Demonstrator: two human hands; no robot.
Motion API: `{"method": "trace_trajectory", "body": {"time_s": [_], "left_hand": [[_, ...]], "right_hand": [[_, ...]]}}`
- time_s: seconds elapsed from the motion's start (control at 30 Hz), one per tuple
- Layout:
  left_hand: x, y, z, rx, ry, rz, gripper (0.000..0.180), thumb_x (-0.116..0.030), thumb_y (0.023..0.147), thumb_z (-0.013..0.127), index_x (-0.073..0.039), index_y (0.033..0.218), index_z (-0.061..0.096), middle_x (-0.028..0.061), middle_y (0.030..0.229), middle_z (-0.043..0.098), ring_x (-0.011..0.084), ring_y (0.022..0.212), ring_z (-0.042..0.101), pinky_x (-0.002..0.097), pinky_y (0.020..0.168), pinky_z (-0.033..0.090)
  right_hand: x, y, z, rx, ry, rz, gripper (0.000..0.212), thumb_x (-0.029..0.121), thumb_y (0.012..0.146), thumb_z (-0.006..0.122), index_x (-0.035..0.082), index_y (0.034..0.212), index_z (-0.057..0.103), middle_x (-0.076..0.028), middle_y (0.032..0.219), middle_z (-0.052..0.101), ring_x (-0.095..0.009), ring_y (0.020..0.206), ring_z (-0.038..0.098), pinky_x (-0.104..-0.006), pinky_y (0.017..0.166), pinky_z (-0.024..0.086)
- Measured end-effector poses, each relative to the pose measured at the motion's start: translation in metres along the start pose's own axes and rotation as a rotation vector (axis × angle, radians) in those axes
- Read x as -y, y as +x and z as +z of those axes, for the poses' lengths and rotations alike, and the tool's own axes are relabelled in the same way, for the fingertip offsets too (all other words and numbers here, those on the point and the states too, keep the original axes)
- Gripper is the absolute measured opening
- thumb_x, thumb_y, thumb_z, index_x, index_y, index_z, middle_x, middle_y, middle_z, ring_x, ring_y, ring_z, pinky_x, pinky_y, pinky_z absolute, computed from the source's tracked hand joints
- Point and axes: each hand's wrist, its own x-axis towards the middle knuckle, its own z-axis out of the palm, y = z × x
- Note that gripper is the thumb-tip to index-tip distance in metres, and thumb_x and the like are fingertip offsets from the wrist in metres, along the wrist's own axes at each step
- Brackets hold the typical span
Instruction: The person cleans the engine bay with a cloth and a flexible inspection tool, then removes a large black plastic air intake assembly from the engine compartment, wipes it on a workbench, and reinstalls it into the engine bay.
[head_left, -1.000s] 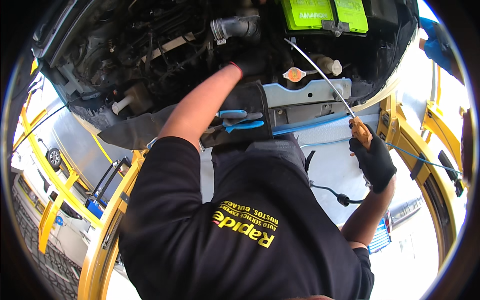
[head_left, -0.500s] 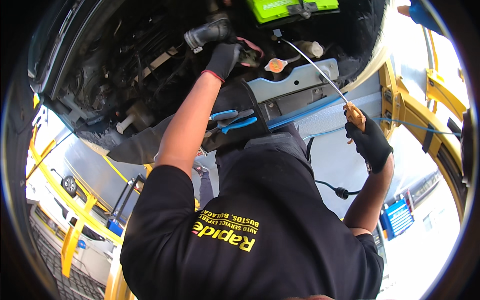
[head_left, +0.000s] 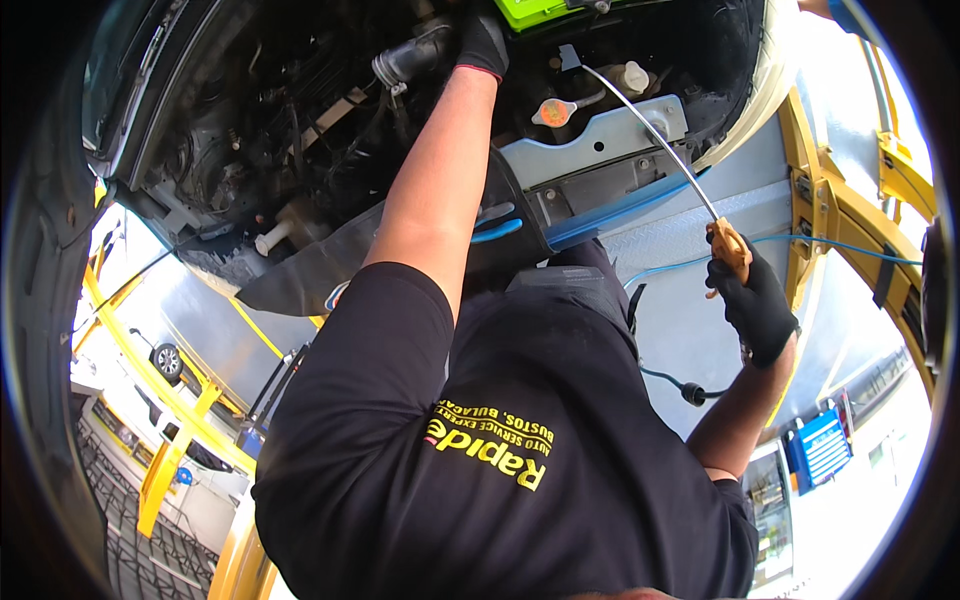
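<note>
My right hand (head_left: 756, 300), in a black glove, is closed round the tan handle of an air blow gun (head_left: 731, 248). Its long, thin metal nozzle slants up and left over the engine bay, and its bent tip ends near the green battery (head_left: 535, 12). My left hand (head_left: 484, 45), in a black glove with a red cuff, reaches deep into the bay beside the battery. Its fingers are lost in the dark, so whether they hold anything is hidden. Close to its wrist is a black hose (head_left: 408, 60). An orange-topped radiator cap (head_left: 553, 112) sits below the nozzle tip.
A metal crossmember (head_left: 600, 138) runs along the bay's front edge, near a white cap (head_left: 632, 78). Blue-handled tools (head_left: 497, 231) lie on a black cover (head_left: 320, 275). A blue air hose (head_left: 840, 243) trails past yellow lift posts (head_left: 815, 200). A blue tool cabinet (head_left: 822, 448) stands right.
My left hand has moved up and right, deeper into the bay; the pink-and-green cloth-like thing by it is out of sight. My right hand and the blow gun sit slightly lower and further right.
</note>
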Motion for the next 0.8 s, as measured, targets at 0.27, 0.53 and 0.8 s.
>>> {"method": "trace_trajectory", "body": {"time_s": [0.27, 0.53, 0.8], "left_hand": [[-0.025, -0.007, 0.005, -0.268, -0.734, -0.502, 0.02, -0.012, 0.094, 0.06, -0.001, 0.105, 0.073, 0.0263, 0.1, 0.073, 0.0448, 0.094, 0.07, 0.0504, 0.083, 0.057], [-0.036, -0.009, -0.077, -0.78, -2.147, -1.286, 0.025, -0.022, 0.101, 0.059, -0.002, 0.104, 0.073, 0.0151, 0.095, 0.073, 0.0247, 0.083, 0.069, 0.04, 0.075, 0.054], [-0.027, -0.09, -0.082, -0.209, -1.456, -1.042, 0.029, -0.026, 0.098, 0.06, 0.001, 0.096, 0.071, 0.0193, 0.084, 0.072, 0.0267, 0.074, 0.07, 0.0401, 0.07, 0.055]], "right_hand": [[0.042, 0.003, 0.005, 0.044, -0.064, 0.023, 0.04, 0.019, 0.097, 0.066, 0.002, 0.133, 0.063, -0.004, 0.08, 0.063, -0.011, 0.07, 0.058, -0.0309, 0.067, 0.049], [0.046, 0.008, 0.006, 0.03, -0.127, -0.009, 0.04, 0.019, 0.098, 0.066, 0.002, 0.134, 0.063, -0.006, 0.08, 0.064, -0.015, 0.074, 0.061, -0.0343, 0.072, 0.051], [0.057, 0.016, -0.006, 0.047, -0.128, -0.008, 0.04, 0.019, 0.098, 0.067, 0.002, 0.134, 0.063, -0.005, 0.08, 0.064, -0.014, 0.073, 0.061, -0.0338, 0.071, 0.05]]}}
